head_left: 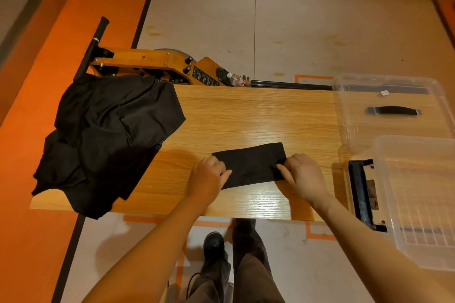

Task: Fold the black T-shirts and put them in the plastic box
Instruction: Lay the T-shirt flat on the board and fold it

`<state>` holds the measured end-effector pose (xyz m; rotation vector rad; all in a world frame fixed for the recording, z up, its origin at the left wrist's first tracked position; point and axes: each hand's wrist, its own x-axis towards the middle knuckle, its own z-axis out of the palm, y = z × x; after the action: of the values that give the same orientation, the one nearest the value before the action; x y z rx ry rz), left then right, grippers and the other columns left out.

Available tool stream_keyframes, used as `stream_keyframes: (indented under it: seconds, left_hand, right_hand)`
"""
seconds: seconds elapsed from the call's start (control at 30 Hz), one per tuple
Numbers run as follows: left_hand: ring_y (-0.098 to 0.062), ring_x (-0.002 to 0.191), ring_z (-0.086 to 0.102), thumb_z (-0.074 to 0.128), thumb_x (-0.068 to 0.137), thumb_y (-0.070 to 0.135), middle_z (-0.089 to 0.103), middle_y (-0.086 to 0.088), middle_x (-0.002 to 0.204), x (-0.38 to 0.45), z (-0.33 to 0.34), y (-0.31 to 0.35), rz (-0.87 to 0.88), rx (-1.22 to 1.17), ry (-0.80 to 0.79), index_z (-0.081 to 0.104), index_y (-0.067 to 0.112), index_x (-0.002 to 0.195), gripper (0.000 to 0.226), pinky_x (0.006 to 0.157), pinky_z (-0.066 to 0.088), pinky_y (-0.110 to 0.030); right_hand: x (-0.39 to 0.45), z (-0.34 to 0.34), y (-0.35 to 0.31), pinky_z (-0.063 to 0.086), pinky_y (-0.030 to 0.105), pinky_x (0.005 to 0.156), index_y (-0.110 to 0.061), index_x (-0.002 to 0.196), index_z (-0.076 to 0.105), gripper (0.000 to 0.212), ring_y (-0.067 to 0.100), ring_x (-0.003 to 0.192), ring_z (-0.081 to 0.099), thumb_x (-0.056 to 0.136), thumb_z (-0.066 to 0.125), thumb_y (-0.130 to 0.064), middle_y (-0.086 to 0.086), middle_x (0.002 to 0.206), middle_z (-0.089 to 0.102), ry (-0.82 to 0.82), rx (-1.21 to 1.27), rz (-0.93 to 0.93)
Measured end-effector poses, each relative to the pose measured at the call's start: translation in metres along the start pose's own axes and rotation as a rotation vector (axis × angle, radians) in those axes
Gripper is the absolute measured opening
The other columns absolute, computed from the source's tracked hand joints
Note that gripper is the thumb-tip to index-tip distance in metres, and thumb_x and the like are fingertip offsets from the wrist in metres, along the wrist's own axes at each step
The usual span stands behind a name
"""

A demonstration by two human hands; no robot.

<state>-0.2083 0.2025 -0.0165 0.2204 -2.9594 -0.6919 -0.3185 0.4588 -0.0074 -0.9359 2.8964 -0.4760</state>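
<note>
**Folded shirt pinched at both ends, pile waiting at the left**

While we look down over our own arms, the wooden tabletop [246, 110] fills the middle of the view, with a white and orange floor [307, 32] beyond it. Behind its far edge lies a yellow machine [152, 64] with a black handle. A heap of unfolded black T-shirts [105, 135] covers the left end of the tabletop and hangs over its left and near edges.

At the right end we see two clear plastic pieces: the plastic box [418, 199] at the near right corner, with a black latch on its left side, and a clear lid [394, 106] with a black handle farther back.

Near the front edge, in the middle, lies the folded black T-shirt [251, 165], a narrow rectangle, slightly tilted. Our left hand [209, 172] pinches its left end with curled fingers, and our right hand [302, 174] pinches its right end likewise. The shirt rests flat on the wood, apart from the box and from the heap.
</note>
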Motion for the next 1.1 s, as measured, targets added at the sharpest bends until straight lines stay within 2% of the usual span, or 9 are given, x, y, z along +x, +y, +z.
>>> stream_keyframes:
  seconds: [0.1, 0.23, 0.33, 0.4, 0.53, 0.67, 0.83, 0.97, 1.1]
  left_hand:
    - [-0.024, 0.084, 0.058, 0.079, 0.075, 0.019, 0.061, -0.005, 0.094, 0.012, 0.007, 0.01, -0.016, 0.012, 0.059, 0.069, 0.015, 0.095, 0.022, 0.072, 0.042, -0.034]
    - [-0.037, 0.115, 0.057, 0.08, 0.074, 0.024, 0.057, -0.017, 0.128, 0.02, 0.023, 0.018, -0.018, 0.14, -0.116, 0.064, 0.018, 0.122, 0.051, 0.089, 0.048, -0.046]
    - [-0.034, 0.137, 0.038, 0.071, 0.084, 0.033, 0.039, -0.018, 0.148, 0.015, 0.03, 0.019, -0.055, 0.202, -0.225, 0.048, 0.023, 0.14, 0.062, 0.104, 0.039, -0.046]
    - [-0.031, 0.147, 0.014, 0.055, 0.095, 0.038, 0.016, -0.015, 0.159, 0.007, 0.033, 0.021, -0.077, 0.25, -0.274, 0.027, 0.029, 0.151, 0.063, 0.114, 0.023, -0.046]
    - [-0.028, 0.148, -0.011, 0.034, 0.099, 0.05, -0.011, -0.011, 0.161, -0.005, 0.034, 0.019, -0.146, 0.256, -0.336, 0.001, 0.033, 0.154, 0.066, 0.119, 0.01, -0.047]
    - [-0.028, 0.146, -0.021, 0.023, 0.098, 0.06, -0.025, -0.008, 0.158, -0.001, 0.031, 0.012, -0.13, 0.278, -0.448, -0.015, 0.036, 0.15, 0.069, 0.118, 0.001, -0.048]
    - [-0.027, 0.145, -0.023, 0.02, 0.097, 0.062, -0.026, -0.009, 0.158, 0.024, 0.029, 0.007, -0.037, 0.361, -0.494, -0.023, 0.037, 0.145, 0.07, 0.118, -0.001, -0.049]
    - [-0.026, 0.146, -0.022, 0.022, 0.098, 0.06, -0.024, -0.008, 0.159, 0.051, 0.028, 0.009, 0.094, 0.398, -0.525, -0.017, 0.037, 0.149, 0.069, 0.119, -0.001, -0.051]
    - [-0.033, 0.148, -0.005, 0.034, 0.096, 0.061, -0.01, -0.01, 0.161, 0.09, 0.029, 0.015, 0.261, 0.438, -0.444, 0.003, 0.039, 0.153, 0.069, 0.116, 0.005, -0.054]
  right_hand:
    - [0.013, 0.005, -0.009, 0.05, 0.042, 0.077, -0.008, 0.103, 0.067, 0.02, 0.03, 0.092, 0.06, 0.091, 0.064, -0.025, 0.01, 0.1, 0.064, 0.11, 0.004, 0.061]
    - [0.027, 0.025, -0.022, 0.043, 0.05, 0.1, -0.006, 0.125, 0.062, 0.046, 0.039, 0.126, 0.052, 0.082, 0.076, -0.017, 0.019, 0.136, 0.055, 0.018, -0.025, 0.0]
    - [0.025, 0.042, -0.024, 0.036, 0.053, 0.112, -0.009, 0.135, 0.055, 0.051, 0.035, 0.14, 0.039, 0.088, 0.07, -0.023, 0.014, 0.151, 0.043, -0.128, -0.015, -0.065]
    - [0.015, 0.051, -0.021, 0.025, 0.05, 0.119, -0.013, 0.144, 0.047, 0.05, 0.028, 0.147, 0.028, 0.098, 0.052, -0.031, 0.01, 0.157, 0.034, -0.158, -0.011, -0.069]
    - [-0.001, 0.058, -0.018, 0.003, 0.04, 0.121, -0.02, 0.156, 0.021, 0.059, 0.017, 0.152, -0.001, 0.102, 0.02, -0.044, 0.003, 0.164, 0.01, -0.215, -0.043, -0.04]
    - [0.0, 0.059, -0.019, -0.001, 0.042, 0.122, -0.021, 0.157, 0.016, 0.059, 0.018, 0.152, -0.003, 0.103, 0.018, -0.045, 0.004, 0.165, 0.008, -0.234, -0.078, -0.005]
    - [-0.003, 0.059, -0.018, -0.001, 0.044, 0.122, -0.022, 0.157, 0.014, 0.06, 0.018, 0.152, -0.004, 0.102, 0.018, -0.047, 0.003, 0.164, 0.005, -0.215, -0.09, 0.09]
    - [-0.006, 0.059, -0.017, 0.002, 0.047, 0.121, -0.022, 0.157, 0.015, 0.062, 0.018, 0.152, -0.003, 0.101, 0.016, -0.048, 0.003, 0.165, 0.006, -0.182, -0.071, 0.23]
    - [-0.006, 0.058, -0.019, 0.004, 0.05, 0.121, -0.02, 0.157, 0.017, 0.064, 0.02, 0.152, 0.0, 0.1, 0.013, -0.049, 0.005, 0.165, 0.007, -0.122, -0.052, 0.414]
